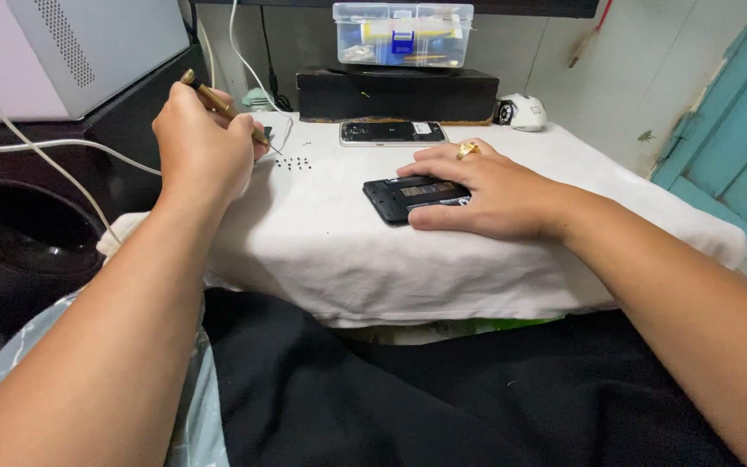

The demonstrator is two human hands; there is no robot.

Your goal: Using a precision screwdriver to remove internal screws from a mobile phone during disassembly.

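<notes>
Two phones [404, 198], one screwdriver [222, 107], one box [403, 35].

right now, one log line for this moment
left hand: holds screwdriver | right hand: rests on opened phone | screws: loose on cloth

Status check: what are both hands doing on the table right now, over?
Left hand grips screwdriver, tip near the loose screws. Right hand flat on opened phone. Second phone lies behind; nothing between hands.
</notes>
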